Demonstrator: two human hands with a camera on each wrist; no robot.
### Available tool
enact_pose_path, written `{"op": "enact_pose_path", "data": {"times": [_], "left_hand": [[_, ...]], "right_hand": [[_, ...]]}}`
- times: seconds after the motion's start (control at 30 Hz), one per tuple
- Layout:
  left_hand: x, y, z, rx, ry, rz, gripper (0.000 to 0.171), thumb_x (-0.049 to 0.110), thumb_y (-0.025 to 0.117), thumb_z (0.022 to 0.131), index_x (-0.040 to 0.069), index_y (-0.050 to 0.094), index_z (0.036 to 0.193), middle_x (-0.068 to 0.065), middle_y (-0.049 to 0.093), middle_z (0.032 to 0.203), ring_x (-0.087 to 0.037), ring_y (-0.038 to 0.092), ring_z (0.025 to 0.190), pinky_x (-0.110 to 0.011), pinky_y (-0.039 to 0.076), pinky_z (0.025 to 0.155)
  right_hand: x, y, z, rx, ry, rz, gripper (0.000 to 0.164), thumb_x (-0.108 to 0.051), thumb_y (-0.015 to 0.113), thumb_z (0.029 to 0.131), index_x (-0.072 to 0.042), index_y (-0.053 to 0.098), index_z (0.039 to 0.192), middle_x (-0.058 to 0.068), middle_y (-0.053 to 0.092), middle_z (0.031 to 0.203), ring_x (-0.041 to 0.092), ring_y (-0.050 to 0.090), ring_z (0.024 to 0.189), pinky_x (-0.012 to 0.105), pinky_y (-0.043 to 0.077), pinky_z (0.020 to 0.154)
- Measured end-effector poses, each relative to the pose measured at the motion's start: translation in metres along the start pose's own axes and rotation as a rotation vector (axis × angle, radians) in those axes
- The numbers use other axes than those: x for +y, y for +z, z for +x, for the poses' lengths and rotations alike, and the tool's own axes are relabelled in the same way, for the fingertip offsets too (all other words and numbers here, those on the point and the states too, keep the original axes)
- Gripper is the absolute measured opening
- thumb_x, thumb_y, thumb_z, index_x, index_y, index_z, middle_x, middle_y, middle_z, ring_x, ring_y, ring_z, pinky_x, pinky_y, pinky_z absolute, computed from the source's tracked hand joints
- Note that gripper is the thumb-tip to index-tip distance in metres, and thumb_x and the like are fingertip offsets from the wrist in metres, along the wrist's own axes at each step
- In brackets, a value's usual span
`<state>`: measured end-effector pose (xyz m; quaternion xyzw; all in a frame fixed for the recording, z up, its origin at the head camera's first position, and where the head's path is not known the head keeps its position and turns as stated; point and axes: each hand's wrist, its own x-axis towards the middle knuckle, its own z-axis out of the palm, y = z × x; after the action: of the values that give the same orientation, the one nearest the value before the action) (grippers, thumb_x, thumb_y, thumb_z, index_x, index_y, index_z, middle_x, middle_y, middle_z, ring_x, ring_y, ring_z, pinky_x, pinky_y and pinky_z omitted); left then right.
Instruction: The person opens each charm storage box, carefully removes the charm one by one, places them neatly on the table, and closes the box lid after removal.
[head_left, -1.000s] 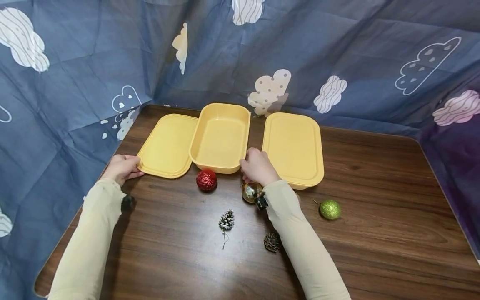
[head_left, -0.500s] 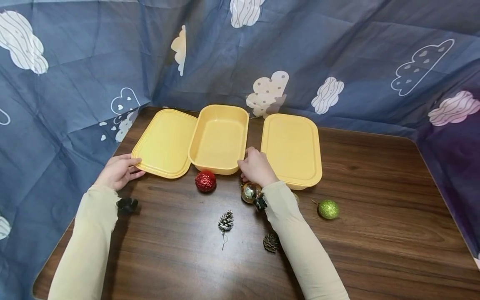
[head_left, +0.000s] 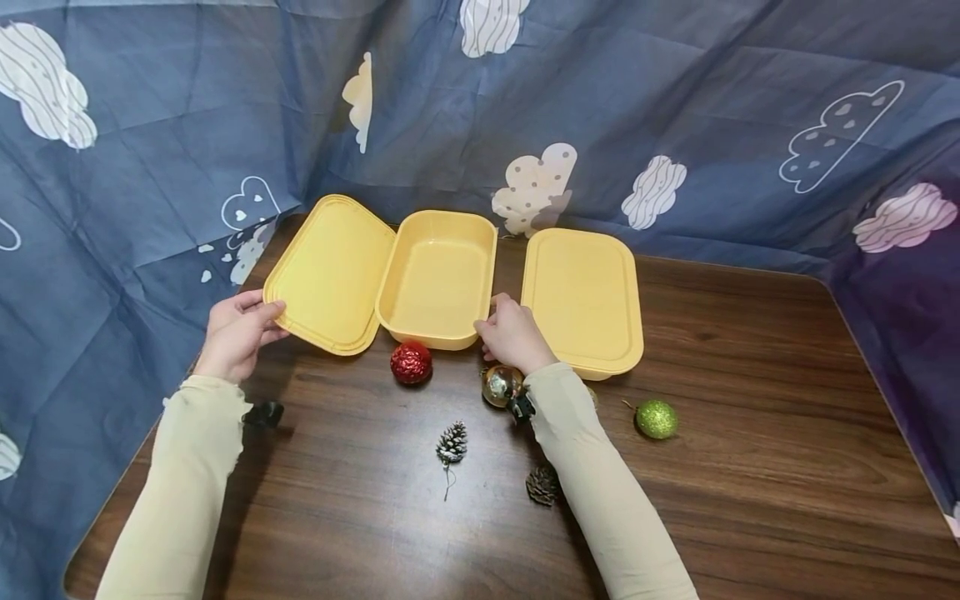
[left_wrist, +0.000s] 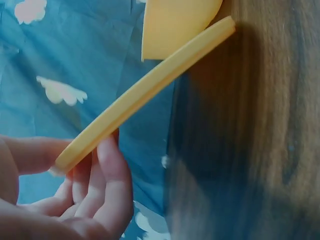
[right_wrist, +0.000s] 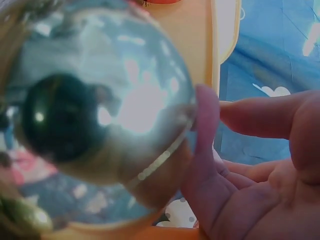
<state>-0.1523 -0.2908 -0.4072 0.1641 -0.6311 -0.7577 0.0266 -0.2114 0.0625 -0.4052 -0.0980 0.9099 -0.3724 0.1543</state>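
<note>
In the head view my left hand (head_left: 238, 335) pinches the near left corner of a yellow lid (head_left: 330, 271), thumb on top and fingers beneath. The lid slants, its left side raised and its right side low beside an open yellow container (head_left: 438, 287). Nothing lies inside that container. My right hand (head_left: 517, 335) holds the container's near right corner between thumb and fingers. A shiny gold ball ornament (head_left: 501, 385) sits under my right wrist; in the right wrist view this ball (right_wrist: 100, 110) hides much of the container. A red ball ornament (head_left: 411, 362) lies before the container's front wall.
To the right stands a second yellow container (head_left: 583, 300) with its lid on. A green glitter ball (head_left: 657, 419), a frosted pinecone (head_left: 452, 443) and a brown pinecone (head_left: 542, 485) lie on the wooden table (head_left: 337, 500). A blue cloud-print cloth (head_left: 420, 108) hangs behind.
My left hand has lifted the left side of the lid, tilting it from nearly flat toward the open container. My right hand has stayed at the container's corner.
</note>
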Motion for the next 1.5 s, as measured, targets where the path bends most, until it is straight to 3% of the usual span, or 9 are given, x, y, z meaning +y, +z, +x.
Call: {"op": "enact_pose_path", "data": {"times": [0.2,0.37,0.53,0.77,1.03,1.13,1.27,1.37,1.5], "left_hand": [[0.006,0.016,-0.008,0.099,0.088,0.019,0.013,-0.002,0.056,0.091,0.003,0.053,0.103,0.006,0.068,0.074,-0.006,0.065,0.061,-0.021,0.056,0.056],[0.010,0.031,-0.012,0.211,0.163,0.074,0.015,0.000,0.059,0.090,0.004,0.059,0.105,0.004,0.065,0.081,-0.005,0.065,0.066,-0.019,0.056,0.057],[0.011,0.045,-0.013,0.253,0.264,0.117,0.020,-0.003,0.058,0.088,-0.001,0.061,0.108,-0.001,0.060,0.082,-0.006,0.062,0.066,-0.018,0.056,0.056],[0.013,0.057,-0.017,0.309,0.437,0.461,0.031,0.007,0.058,0.091,-0.004,0.062,0.119,0.010,0.056,0.081,0.003,0.058,0.066,-0.011,0.050,0.056],[0.011,0.072,-0.016,0.376,0.628,0.564,0.027,0.005,0.058,0.088,-0.005,0.064,0.113,-0.001,0.059,0.087,0.006,0.052,0.070,-0.010,0.041,0.063],[0.009,0.079,-0.015,0.398,0.726,0.598,0.025,0.003,0.059,0.087,-0.005,0.065,0.109,-0.012,0.060,0.090,0.001,0.052,0.074,-0.011,0.039,0.064],[0.007,0.089,-0.013,0.405,0.860,0.645,0.023,0.001,0.059,0.085,-0.005,0.066,0.106,-0.020,0.059,0.090,-0.017,0.057,0.077,-0.011,0.035,0.063],[0.007,0.098,-0.012,0.380,0.946,0.662,0.023,-0.001,0.058,0.085,-0.005,0.066,0.106,-0.020,0.058,0.088,-0.027,0.058,0.078,-0.013,0.035,0.063],[0.006,0.109,-0.011,0.332,1.048,0.689,0.024,-0.003,0.058,0.084,-0.004,0.066,0.106,-0.020,0.057,0.087,-0.030,0.056,0.078,-0.024,0.040,0.065]], "right_hand": [[0.000,-0.001,0.000,0.002,-0.003,-0.017,0.053,-0.020,0.054,0.096,0.005,0.037,0.140,0.014,0.071,0.099,0.016,0.069,0.061,0.035,0.058,0.079],[0.002,0.000,0.002,0.004,-0.006,-0.012,0.053,-0.020,0.055,0.096,0.004,0.038,0.140,0.013,0.071,0.098,0.015,0.069,0.061,0.034,0.058,0.078],[0.004,0.000,0.002,0.008,-0.008,-0.011,0.052,-0.020,0.055,0.096,0.004,0.038,0.140,0.012,0.070,0.097,0.014,0.068,0.060,0.033,0.058,0.076],[0.003,0.001,0.001,0.007,-0.012,-0.014,0.051,-0.020,0.054,0.096,0.004,0.038,0.139,0.013,0.070,0.096,0.014,0.068,0.060,0.033,0.058,0.077],[0.003,0.000,0.001,0.015,-0.021,-0.019,0.051,-0.020,0.054,0.096,0.004,0.039,0.139,0.013,0.070,0.095,0.013,0.067,0.060,0.033,0.058,0.077],[0.004,0.001,0.001,0.019,-0.026,-0.018,0.051,-0.020,0.055,0.096,0.004,0.039,0.139,0.012,0.070,0.094,0.013,0.067,0.059,0.033,0.058,0.075],[0.005,0.002,0.002,0.018,-0.026,-0.012,0.052,-0.020,0.055,0.096,0.005,0.039,0.139,0.012,0.069,0.093,0.015,0.068,0.060,0.032,0.058,0.072],[0.006,0.003,0.002,0.019,-0.024,-0.006,0.053,-0.021,0.055,0.096,0.004,0.038,0.140,0.012,0.069,0.092,0.016,0.068,0.061,0.031,0.058,0.070],[0.005,0.003,0.002,0.022,-0.021,0.004,0.053,-0.020,0.055,0.096,0.005,0.038,0.140,0.011,0.068,0.092,0.018,0.069,0.062,0.030,0.058,0.066]]}}
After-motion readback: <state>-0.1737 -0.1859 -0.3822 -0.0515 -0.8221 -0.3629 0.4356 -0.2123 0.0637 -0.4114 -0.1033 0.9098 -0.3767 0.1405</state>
